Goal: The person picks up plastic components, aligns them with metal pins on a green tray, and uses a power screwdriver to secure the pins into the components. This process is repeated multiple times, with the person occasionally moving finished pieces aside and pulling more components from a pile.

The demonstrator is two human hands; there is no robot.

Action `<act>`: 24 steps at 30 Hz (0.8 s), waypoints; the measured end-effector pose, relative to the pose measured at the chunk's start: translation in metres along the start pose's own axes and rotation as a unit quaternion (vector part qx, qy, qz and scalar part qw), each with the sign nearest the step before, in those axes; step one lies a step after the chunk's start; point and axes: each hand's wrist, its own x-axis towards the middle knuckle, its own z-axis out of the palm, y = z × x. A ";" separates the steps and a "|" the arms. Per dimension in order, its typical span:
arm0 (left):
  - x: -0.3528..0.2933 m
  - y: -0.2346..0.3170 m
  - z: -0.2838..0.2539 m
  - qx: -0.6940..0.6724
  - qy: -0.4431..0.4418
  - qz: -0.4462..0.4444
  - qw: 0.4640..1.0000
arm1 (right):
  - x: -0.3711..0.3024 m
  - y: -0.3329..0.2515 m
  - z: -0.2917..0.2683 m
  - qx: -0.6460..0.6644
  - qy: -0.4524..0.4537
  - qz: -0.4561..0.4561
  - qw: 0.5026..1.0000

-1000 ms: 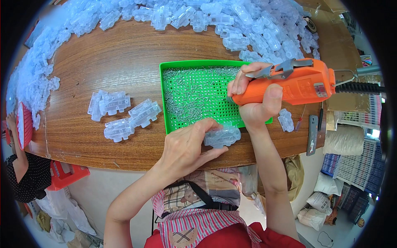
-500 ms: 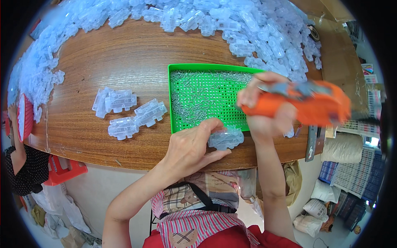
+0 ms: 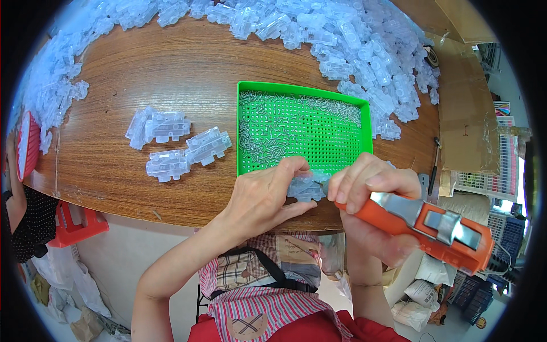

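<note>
My left hand (image 3: 259, 191) grips a clear plastic casing (image 3: 306, 188) between thumb and fingers, against the near side of a green perforated tray (image 3: 302, 87). Small silvery screws (image 3: 259, 145) lie scattered in the tray, thickest along its left and far sides. Wrapped around an orange electric screwdriver (image 3: 456, 242) is my right hand (image 3: 379, 196). The tool slants, its front end at the casing's right side and its body reaching out to the lower right. My right fingers hide most of its front end.
Several matching clear casings (image 3: 168, 125) lie left of the tray. A big heap of them (image 3: 364, 57) runs along the far side and left of the brown wooden table (image 3: 159, 68). At far left are a pink basket (image 3: 28, 145), another person's arm (image 3: 16, 194) and a red stool (image 3: 77, 225).
My right hand has brought the screwdriver down and nearer to me, its front end now at the casing. My left hand stays on the casing. The view has shifted slightly.
</note>
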 end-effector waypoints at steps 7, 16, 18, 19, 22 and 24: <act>0.002 0.001 -0.002 0.001 0.001 0.007 1.000 | -0.002 0.001 0.005 -0.006 0.002 0.027 1.000; -0.001 0.000 -0.006 0.007 -0.017 0.004 1.000 | 0.006 -0.005 0.005 -0.053 -0.023 0.079 0.995; 0.002 0.005 -0.005 0.003 -0.014 0.013 1.000 | 0.009 0.000 0.002 0.086 0.055 0.051 0.993; 0.001 0.005 -0.007 -0.009 -0.021 0.008 1.000 | 0.017 -0.005 -0.002 0.092 0.057 0.035 0.993; 0.007 0.017 -0.034 0.067 0.024 0.000 0.997 | 0.034 -0.018 -0.026 0.073 0.135 0.049 0.987; 0.009 0.016 -0.065 0.109 0.098 -0.063 0.987 | 0.036 -0.005 -0.042 -0.012 0.185 0.072 0.980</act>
